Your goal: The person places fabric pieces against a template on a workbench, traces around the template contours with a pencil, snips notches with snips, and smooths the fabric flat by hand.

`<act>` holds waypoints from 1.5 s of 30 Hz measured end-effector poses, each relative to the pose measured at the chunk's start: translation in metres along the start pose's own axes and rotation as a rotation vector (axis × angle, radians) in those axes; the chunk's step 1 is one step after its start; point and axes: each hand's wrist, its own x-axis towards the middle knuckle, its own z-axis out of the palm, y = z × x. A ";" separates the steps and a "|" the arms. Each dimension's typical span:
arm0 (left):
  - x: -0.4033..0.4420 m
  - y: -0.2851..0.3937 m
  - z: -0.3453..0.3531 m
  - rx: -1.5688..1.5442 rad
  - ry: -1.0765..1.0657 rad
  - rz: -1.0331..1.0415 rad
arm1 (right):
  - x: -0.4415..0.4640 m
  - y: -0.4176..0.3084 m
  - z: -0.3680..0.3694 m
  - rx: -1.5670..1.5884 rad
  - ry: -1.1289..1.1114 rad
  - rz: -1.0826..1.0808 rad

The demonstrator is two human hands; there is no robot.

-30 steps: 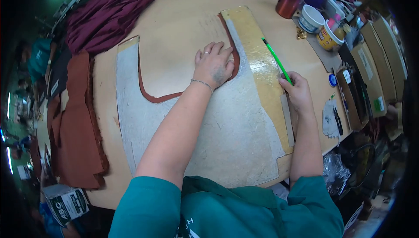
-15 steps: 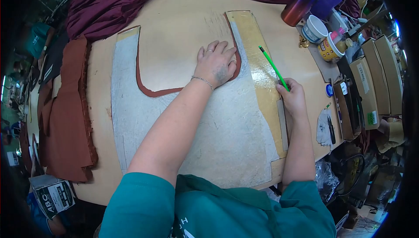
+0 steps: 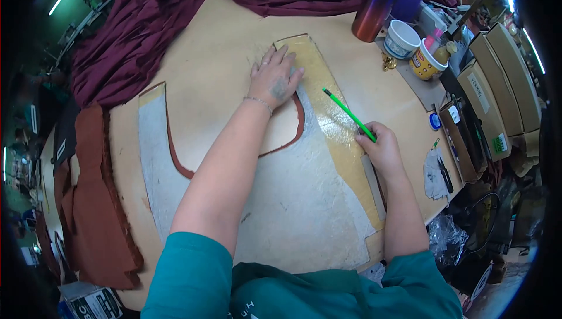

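A large grey-white pattern piece (image 3: 298, 202) with a U-shaped cutout lies flat on the table. Glossy yellow tape or film (image 3: 328, 120) covers its right-hand strip. Reddish-brown fabric (image 3: 301, 123) shows as a narrow band along the cutout's curved edge, the rest of it hidden beneath the pattern. My left hand (image 3: 275, 79) rests palm down, fingers outstretched, across the inner edge near the top of the right strip. At the pattern's right edge, my right hand (image 3: 383, 150) is closed around a bright green pencil (image 3: 346, 111), whose dark end points up and left.
More brown fabric (image 3: 96, 202) lies folded at the left. Maroon cloth (image 3: 129, 38) is bunched along the far side. Bottles (image 3: 374, 11), tubs (image 3: 401, 39) and cardboard boxes (image 3: 506, 79) line the right. A black pen or blade (image 3: 446, 174) lies near the right edge.
My left hand has slid from the cutout's lower right curve up toward the top of the right strip. My right hand still holds the pencil. The camera view has shifted and tilted.
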 end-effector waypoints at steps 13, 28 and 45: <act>0.021 -0.012 0.010 0.104 -0.186 -0.043 | 0.047 -0.026 -0.009 0.014 -0.048 0.028; 0.023 -0.015 0.018 0.139 -0.110 -0.027 | 0.256 -0.068 0.127 0.664 0.014 -0.315; 0.026 -0.010 0.014 0.165 -0.162 -0.072 | 0.262 -0.063 0.116 0.071 0.241 -0.343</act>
